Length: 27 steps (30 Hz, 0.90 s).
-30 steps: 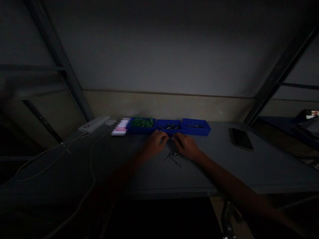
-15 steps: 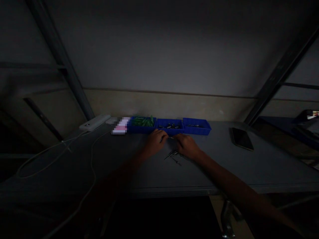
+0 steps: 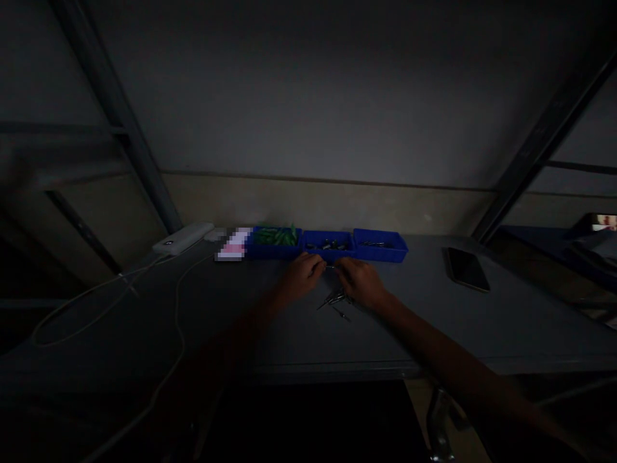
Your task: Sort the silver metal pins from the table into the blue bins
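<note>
A thin metal rod-like piece [image 3: 330, 266] spans the small gap between my two hands, in front of the middle blue bin. My left hand [image 3: 303, 275] is closed on its left end, and my right hand [image 3: 359, 280] pinches the right end. Fingers cover both ends, so its exact kind is hidden. Just below my right hand lies a small heap of slim metal pieces [image 3: 333, 298] with pointed tips. One separate metal piece [image 3: 342, 313] rests a little nearer to me.
Three blue bins stand in a row: the left bin [image 3: 270, 253] with green pieces, the middle bin [image 3: 315, 249] with short metal parts, the right bin [image 3: 393, 254] with thin metal pieces. A phone [image 3: 466, 269] lies right; a white power bank [image 3: 183, 238] and cable [image 3: 177, 302] left.
Both hands stay in nearly the same place with the metal piece between them. My left hand has shifted very slightly to the right. The heap and bins are unchanged.
</note>
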Available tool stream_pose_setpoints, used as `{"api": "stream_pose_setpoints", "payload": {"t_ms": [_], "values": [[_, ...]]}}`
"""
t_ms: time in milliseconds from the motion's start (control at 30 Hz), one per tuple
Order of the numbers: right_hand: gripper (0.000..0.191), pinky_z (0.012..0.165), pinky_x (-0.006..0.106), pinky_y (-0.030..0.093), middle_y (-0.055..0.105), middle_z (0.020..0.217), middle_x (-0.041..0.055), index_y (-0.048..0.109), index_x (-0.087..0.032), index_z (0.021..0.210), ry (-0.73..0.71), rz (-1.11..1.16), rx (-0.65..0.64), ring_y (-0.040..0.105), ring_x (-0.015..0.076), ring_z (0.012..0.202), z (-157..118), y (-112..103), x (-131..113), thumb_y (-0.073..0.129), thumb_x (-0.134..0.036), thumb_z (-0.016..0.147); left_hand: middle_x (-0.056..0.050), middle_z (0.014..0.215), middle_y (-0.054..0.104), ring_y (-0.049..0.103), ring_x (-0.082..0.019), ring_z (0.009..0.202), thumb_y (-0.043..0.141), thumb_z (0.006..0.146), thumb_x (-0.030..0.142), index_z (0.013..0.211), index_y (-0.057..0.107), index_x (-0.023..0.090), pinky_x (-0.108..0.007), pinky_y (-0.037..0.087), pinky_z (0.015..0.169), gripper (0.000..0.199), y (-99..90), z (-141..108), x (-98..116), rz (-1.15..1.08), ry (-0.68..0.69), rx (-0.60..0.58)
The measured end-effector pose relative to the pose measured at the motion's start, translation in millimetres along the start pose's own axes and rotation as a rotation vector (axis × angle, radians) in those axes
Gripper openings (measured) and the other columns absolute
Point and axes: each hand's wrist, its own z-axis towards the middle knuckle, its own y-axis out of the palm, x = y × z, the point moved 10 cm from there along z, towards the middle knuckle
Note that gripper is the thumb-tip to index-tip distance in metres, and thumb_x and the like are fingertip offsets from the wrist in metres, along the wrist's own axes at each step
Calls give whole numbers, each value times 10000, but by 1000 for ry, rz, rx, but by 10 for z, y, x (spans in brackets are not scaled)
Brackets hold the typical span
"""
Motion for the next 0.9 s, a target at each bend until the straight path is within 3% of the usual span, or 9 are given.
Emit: {"api": "stream_pose_setpoints", "payload": {"t_ms": [233,567,900], "values": [[241,684,261,424,667,871,81,589,-179,919,62,-22,25,615,167,767,13,-36,53,373,-283,925,-19,773,604,535,-160,787,430,875,306,801,565,186,-275,419,749,195,-67,-6,4,-41,0,63],[250,658,244,406,658,815,55,573,-181,865,26,-41,35,603,146,716,7,-35,21,358,-290,930,-12,681,564,518,-135,683,350,878,310,687,512,170,-244,375,654,287,11,1,13,-92,-29,-41],[251,663,246,393,642,804,65,542,-169,854,22,-28,37,598,152,727,-9,-73,-38,334,-280,939,34,536,436,437,-104,551,354,845,372,572,426,169,-229,327,558,349,117,-7,-122,-365,-234,-83]]}}
